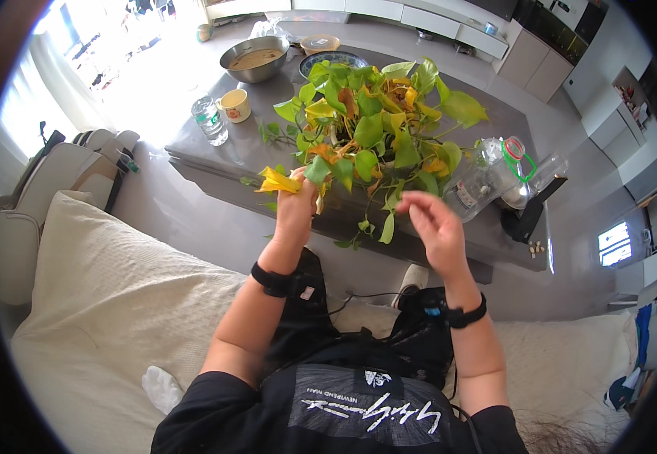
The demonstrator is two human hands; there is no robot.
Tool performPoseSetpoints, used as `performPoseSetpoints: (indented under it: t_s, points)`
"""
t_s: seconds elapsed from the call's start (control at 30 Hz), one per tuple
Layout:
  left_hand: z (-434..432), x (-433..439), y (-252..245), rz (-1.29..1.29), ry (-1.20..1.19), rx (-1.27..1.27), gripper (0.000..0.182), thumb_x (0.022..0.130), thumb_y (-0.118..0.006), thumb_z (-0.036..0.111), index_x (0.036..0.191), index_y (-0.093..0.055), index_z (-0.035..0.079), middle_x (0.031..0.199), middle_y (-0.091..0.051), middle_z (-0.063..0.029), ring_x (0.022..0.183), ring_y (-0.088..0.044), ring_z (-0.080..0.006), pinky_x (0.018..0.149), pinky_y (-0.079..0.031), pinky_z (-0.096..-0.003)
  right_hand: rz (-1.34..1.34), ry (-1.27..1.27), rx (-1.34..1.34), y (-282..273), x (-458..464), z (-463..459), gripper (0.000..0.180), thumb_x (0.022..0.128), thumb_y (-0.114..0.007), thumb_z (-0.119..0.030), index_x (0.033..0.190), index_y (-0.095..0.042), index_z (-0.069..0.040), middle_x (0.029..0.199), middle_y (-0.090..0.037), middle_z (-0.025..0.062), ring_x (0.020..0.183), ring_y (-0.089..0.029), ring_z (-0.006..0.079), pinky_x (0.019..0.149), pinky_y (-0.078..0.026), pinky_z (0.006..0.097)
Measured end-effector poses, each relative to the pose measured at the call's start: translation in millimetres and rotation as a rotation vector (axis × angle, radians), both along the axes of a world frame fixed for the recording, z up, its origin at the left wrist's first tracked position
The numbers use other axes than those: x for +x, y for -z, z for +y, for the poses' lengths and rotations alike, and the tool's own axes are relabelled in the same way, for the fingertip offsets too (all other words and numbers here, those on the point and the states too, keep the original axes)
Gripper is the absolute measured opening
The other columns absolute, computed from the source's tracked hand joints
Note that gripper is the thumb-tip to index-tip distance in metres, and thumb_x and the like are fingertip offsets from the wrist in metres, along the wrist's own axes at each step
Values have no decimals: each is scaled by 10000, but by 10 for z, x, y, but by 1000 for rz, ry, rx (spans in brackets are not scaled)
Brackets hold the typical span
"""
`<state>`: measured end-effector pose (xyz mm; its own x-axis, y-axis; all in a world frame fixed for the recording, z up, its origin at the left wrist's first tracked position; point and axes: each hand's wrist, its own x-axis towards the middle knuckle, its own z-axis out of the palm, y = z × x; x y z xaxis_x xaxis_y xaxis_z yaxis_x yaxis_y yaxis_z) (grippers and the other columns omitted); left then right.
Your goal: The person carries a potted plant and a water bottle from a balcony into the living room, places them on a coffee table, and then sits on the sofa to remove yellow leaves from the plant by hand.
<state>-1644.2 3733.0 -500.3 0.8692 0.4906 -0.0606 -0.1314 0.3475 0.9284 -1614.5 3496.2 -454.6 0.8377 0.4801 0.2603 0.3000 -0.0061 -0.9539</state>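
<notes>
A bushy pothos plant (371, 127) with green, yellow and browned leaves stands on the low grey table (272, 139), its trailing stems hanging over the near edge. My left hand (297, 201) is closed around several yellow leaves (277, 180) at the plant's left front. Just below the foliage on the right is my right hand (433, 227), fingers loosely curled and apart, with nothing visible in it. Leaves hide most of the plant's pot.
Left on the table are a water bottle (210, 122), a yellow mug (234, 106) and a steel bowl (256, 59) of brownish liquid. A patterned bowl (333, 58) sits behind the plant. To the right lies a large clear plastic jug (473, 184) beside a black object (527, 215).
</notes>
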Motion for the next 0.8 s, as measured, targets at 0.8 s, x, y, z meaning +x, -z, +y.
performPoseSetpoints:
  t_s: [0.8]
  points:
    - [724, 135, -373, -248, -187, 257, 184, 946, -544, 202, 996, -548, 24, 725, -530, 12, 557, -443, -53, 524, -366, -203, -623, 164, -318, 7, 873, 748, 460, 790, -641, -15, 1228, -508, -49, 1122, -551, 126, 1046, -536, 301, 893, -435, 354]
